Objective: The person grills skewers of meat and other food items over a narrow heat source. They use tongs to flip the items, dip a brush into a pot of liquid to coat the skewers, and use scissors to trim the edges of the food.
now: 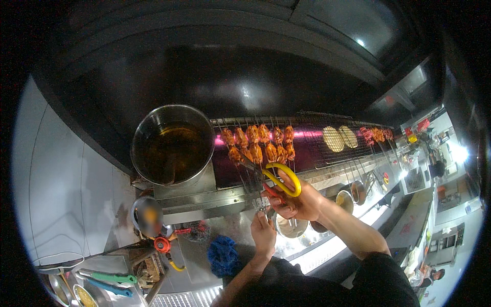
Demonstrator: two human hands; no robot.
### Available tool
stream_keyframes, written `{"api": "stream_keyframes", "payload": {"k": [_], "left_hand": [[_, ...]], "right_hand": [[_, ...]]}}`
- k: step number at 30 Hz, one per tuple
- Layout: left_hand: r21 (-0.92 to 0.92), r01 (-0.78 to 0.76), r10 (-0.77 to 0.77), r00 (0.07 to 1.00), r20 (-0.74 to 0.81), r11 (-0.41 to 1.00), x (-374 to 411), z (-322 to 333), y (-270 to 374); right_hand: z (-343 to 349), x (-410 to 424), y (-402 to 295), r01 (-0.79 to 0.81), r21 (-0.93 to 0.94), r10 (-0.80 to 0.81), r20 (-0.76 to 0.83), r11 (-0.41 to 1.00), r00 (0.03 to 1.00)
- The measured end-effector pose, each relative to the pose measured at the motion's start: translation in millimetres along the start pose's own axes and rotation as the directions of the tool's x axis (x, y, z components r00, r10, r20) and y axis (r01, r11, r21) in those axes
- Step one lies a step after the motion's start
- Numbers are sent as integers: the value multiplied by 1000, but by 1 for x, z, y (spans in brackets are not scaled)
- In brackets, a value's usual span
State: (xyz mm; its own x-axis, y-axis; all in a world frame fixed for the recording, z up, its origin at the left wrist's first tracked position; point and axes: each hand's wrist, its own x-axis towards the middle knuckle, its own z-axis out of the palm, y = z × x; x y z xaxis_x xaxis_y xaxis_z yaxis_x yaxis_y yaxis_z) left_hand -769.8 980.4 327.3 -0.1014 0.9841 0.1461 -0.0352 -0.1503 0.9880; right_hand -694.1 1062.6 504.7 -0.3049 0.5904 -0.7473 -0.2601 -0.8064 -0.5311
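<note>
My right hand is shut on a pair of kitchen scissors with yellow and red handles. Their dark blades point up and left, over the near end of some skewered pieces. The pieces, browned chicken wings by their look, lie in two rows on metal skewers above the glowing grill. Just below the scissors, my left hand pinches the handle ends of metal skewers at the grill's front edge. How many skewers it holds is hidden by the fingers. Whether the blades touch any meat cannot be told.
Left of the grill stands a large steel pot of dark liquid. Two round flatbreads lie by wire mesh, with more skewered meat beyond. A blue cloth and a red gas regulator are nearby. A person is far right.
</note>
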Motion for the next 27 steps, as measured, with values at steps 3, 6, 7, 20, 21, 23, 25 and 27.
{"api": "stream_keyframes", "payload": {"k": [3, 6, 7, 20, 21, 23, 25, 27], "left_hand": [[-82, 46, -49, 999, -24, 996, 1, 0, 1], [-357, 473, -494, 869, 37, 805, 7, -6, 20], [-486, 651, -685, 716, 138, 582, 9, -8, 29], [-513, 642, -655, 732, 187, 570, 11, -12, 30], [-454, 637, -638, 750, 175, 624, 9, -10, 30], [-326, 610, -594, 788, 160, 722, 5, -4, 19], [-350, 564, -529, 825, 199, 748, 5, -6, 16], [-372, 506, -505, 856, 107, 778, 3, -10, 15]], "right_hand": [[1, 13, -7, -45, 28, 43, 46, 999, 998], [0, 33, -5, -36, 56, 32, 70, 998, 997], [-2, 39, -3, -20, 53, 16, 70, 998, 997], [-25, -79, 73, 367, -232, -389, -56, 901, 919], [-37, -97, 89, 358, -350, -417, -110, 866, 902], [-77, -116, 135, 379, -677, -602, -118, 630, 790], [-121, -124, 184, 435, -862, -751, 102, 260, 652], [-154, -110, 234, 253, -863, -607, -75, 437, 791]]}}
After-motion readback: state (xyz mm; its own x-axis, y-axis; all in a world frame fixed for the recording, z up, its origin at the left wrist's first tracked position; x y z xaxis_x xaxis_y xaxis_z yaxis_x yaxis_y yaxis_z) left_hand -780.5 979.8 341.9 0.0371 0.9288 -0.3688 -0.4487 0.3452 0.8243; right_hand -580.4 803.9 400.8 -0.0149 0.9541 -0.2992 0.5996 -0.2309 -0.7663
